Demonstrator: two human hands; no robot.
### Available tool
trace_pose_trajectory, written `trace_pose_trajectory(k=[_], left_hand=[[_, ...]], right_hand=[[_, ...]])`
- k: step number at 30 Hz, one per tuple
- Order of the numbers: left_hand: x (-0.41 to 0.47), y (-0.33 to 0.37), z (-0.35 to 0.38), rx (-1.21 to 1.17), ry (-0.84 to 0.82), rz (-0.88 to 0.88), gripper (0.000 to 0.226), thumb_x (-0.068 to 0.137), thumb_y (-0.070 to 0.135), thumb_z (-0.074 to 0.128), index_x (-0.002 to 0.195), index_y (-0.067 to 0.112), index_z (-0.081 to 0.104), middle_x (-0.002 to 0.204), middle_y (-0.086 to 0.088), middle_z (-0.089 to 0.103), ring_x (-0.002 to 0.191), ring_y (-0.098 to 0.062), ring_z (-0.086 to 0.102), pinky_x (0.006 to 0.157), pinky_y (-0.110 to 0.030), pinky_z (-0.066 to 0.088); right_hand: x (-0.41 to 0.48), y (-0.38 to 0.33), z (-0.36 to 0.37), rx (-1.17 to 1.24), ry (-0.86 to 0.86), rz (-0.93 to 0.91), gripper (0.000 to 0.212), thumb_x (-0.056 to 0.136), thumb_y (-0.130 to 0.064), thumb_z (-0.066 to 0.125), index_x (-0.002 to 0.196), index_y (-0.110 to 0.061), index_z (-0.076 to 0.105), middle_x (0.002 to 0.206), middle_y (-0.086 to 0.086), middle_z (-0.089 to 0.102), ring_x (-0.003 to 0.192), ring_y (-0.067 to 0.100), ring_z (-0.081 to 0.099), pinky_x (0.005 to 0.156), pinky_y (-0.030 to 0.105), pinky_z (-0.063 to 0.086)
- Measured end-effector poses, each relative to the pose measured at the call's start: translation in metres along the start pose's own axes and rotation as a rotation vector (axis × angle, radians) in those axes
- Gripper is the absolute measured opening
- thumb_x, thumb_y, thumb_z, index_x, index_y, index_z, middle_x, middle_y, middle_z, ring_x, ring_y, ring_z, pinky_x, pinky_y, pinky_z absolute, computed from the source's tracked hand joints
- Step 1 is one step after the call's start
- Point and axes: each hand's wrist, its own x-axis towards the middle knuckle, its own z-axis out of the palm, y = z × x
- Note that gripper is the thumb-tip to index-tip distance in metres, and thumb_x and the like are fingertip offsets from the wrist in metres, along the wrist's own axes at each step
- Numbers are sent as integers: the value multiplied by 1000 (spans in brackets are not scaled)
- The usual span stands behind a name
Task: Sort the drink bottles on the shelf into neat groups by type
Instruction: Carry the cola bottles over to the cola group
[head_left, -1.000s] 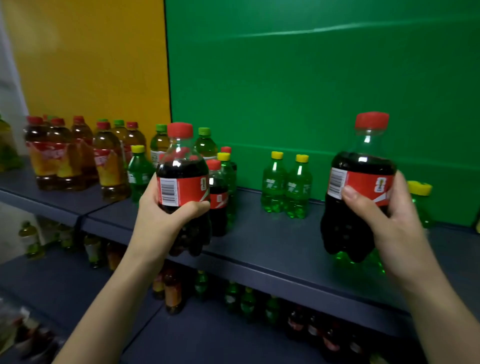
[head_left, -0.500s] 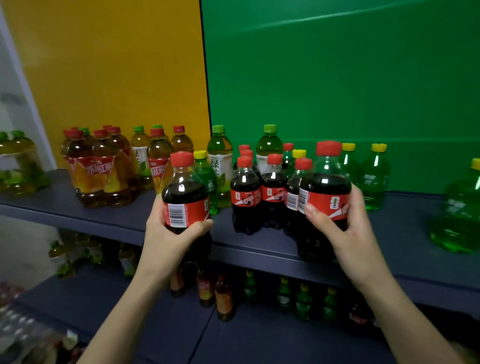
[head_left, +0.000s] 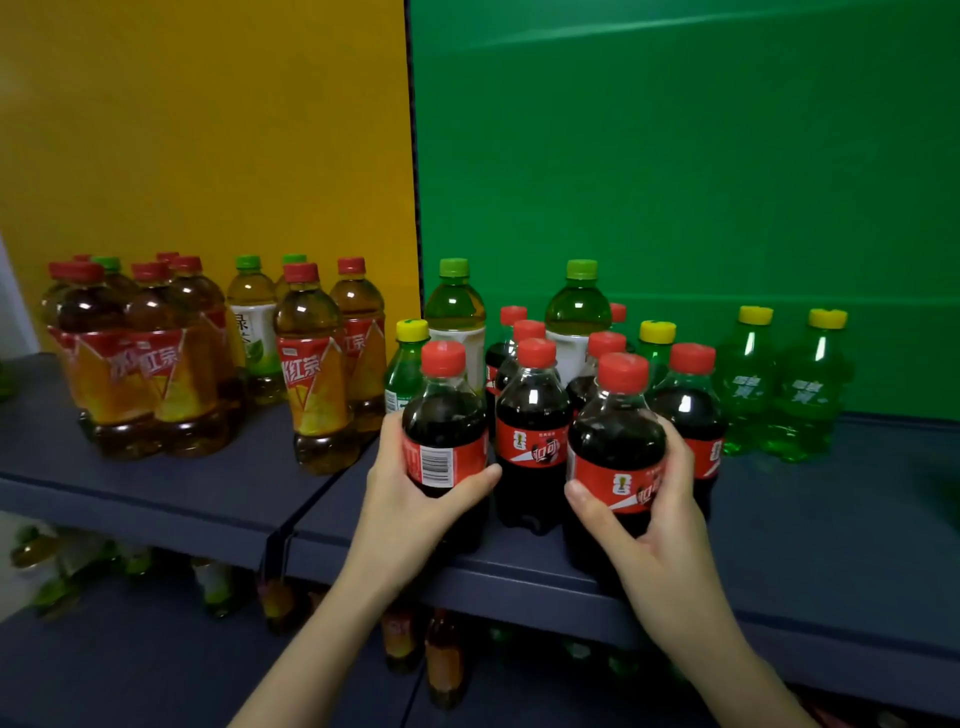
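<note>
My left hand (head_left: 410, 493) grips a cola bottle (head_left: 441, 421) with a red cap, barcode facing me, at the shelf's front edge. My right hand (head_left: 649, 525) grips a second cola bottle (head_left: 615, 447). Between and behind them stands a cluster of several cola bottles (head_left: 531, 431) on the dark blue shelf (head_left: 831, 519). Two green-capped tea bottles (head_left: 456, 312) and two small yellow-capped green soda bottles (head_left: 410, 358) stand mixed in with the colas. Two green soda bottles (head_left: 779, 384) stand to the right.
Several red-capped iced tea bottles (head_left: 156, 364) with orange labels fill the left shelf section, with green tea bottles (head_left: 253, 322) among them. A yellow panel (head_left: 208, 130) and a green panel (head_left: 675, 156) back the shelf. More bottles (head_left: 441, 660) sit on the lower shelf.
Both hands have brought their cola bottles inward to the cola cluster at the shelf front. The view has shifted left and closer.
</note>
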Motion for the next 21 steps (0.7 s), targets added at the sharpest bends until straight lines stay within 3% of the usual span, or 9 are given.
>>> trace_pose_trajectory(k=[3, 7, 11, 14, 18, 21], left_hand=[[6, -7, 3, -30, -47, -12, 63, 63, 35, 82, 115, 33, 46, 107, 24, 63, 98, 3, 62, 79, -12, 49], [17, -15, 3, -57, -87, -15, 61, 64, 33, 77, 115, 37, 44, 109, 28, 61, 99, 6, 61, 79, -10, 48], [22, -22, -1, -68, -128, -33, 61, 59, 37, 75, 110, 37, 42, 103, 22, 63, 97, 10, 59, 75, -5, 45], [25, -25, -4, -50, -164, -18, 63, 57, 40, 74, 110, 38, 41, 107, 23, 59, 97, 13, 57, 74, -3, 44], [28, -29, -11, -19, -212, 0, 74, 59, 46, 72, 124, 33, 38, 116, 21, 56, 102, 14, 54, 79, -2, 43], [26, -28, -18, 4, -225, 40, 83, 61, 51, 69, 134, 34, 33, 124, 25, 51, 111, 14, 50, 88, -4, 41]], right_hand=[[2, 5, 8, -38, 13, 13, 72, 72, -55, 69, 128, -49, 25, 128, -22, 49, 117, -8, 47, 94, 7, 39], [5, 9, 18, -98, 59, 39, 81, 70, -57, 67, 137, -41, 25, 133, -22, 45, 123, -4, 43, 104, 32, 42], [5, 9, 26, -181, 124, 40, 86, 66, -63, 60, 139, -37, 22, 137, -19, 39, 127, -5, 38, 106, 29, 38], [5, 7, 32, -212, 177, 48, 82, 66, -63, 58, 134, -44, 18, 137, -16, 40, 125, -4, 40, 103, 24, 38], [3, 6, 35, -341, 230, 52, 84, 65, -73, 54, 134, -44, 17, 139, -9, 39, 128, 8, 40, 106, 38, 39], [1, 1, 34, -439, 229, 59, 89, 66, -72, 50, 140, -38, 14, 143, -11, 34, 132, 6, 35, 109, 39, 35]])
